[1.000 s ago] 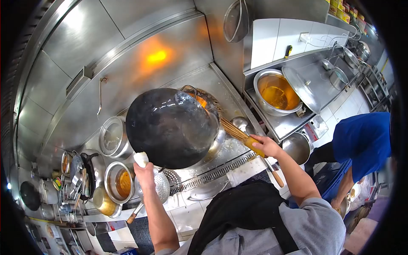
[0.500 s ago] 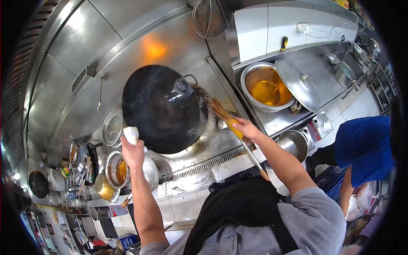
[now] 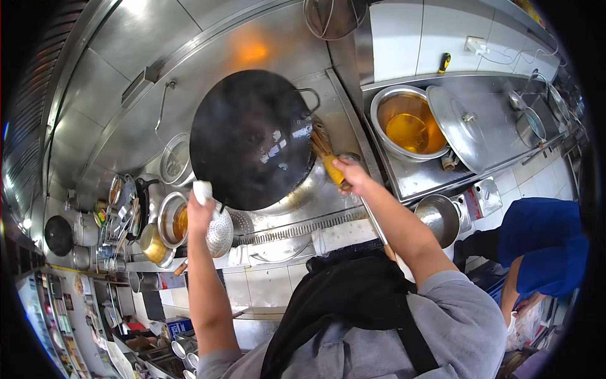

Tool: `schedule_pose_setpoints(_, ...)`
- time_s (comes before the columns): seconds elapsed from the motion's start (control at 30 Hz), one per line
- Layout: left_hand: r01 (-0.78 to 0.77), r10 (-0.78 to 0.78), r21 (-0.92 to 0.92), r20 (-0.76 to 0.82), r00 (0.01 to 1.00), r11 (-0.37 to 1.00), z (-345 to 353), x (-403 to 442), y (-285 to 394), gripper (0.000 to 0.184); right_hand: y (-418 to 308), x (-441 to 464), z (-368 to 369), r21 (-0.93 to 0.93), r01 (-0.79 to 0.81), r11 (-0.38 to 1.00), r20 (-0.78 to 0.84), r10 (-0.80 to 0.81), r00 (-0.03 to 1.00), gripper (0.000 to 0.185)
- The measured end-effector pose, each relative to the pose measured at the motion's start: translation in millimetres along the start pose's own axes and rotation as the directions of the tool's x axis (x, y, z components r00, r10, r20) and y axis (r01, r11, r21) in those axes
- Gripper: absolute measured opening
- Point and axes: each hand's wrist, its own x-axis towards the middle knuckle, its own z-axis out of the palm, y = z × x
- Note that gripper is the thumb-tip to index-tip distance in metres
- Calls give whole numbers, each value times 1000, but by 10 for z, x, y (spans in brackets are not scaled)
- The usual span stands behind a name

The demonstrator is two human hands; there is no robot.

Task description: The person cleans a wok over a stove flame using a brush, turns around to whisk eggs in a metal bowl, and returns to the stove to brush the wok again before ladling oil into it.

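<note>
A large black wok point(image 3: 246, 145) sits on the stove in front of me, with wet shiny patches on its inner right side and thin smoke or steam over it. My left hand point(image 3: 201, 218) is closed round a folded white cloth point(image 3: 202, 189) at the wok's lower left rim; the grip underneath is hidden. In my right hand point(image 3: 353, 177) is a bamboo wok brush point(image 3: 333, 169), held by its yellow handle. Its bristles are at the wok's right edge, just below the loop handle point(image 3: 310, 98). Whether they touch the wok I cannot tell.
Right of the stove stands a steel pot point(image 3: 385, 142) of amber liquid, its lid point(image 3: 457, 129) leaning on it. A perforated ladle point(image 3: 219, 235) and a steel bowl point(image 3: 165, 221) lie left. Another person in blue point(image 3: 536, 246) is at the right. Flame-coloured glow shows behind the wok.
The wok has shifted slightly away from me and its tilt has changed, with the wet patches spreading toward its middle. My right hand has brought the brush left, closer to the wok's rim.
</note>
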Motion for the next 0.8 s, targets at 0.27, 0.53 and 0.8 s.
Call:
schedule_pose_setpoints(0.27, 693, -561, -620, 445, 698, 369, 496, -165, -1391, 19, 758, -836, -558, -560, 55, 826, 121, 16, 993, 74)
schedule_pose_setpoints(0.53, 573, -649, -811, 375, 662, 116, 1895, -422, -42, 16, 1811, -942, -875, -858, 97, 504, -31, -239, 970, 72)
schedule_pose_setpoints(0.8, 831, -248, -542, 794, 555, 124, 1211, -512, -886, 47, 2334, -1856, -716, -766, -388, 513, -546, -199, 814, 46)
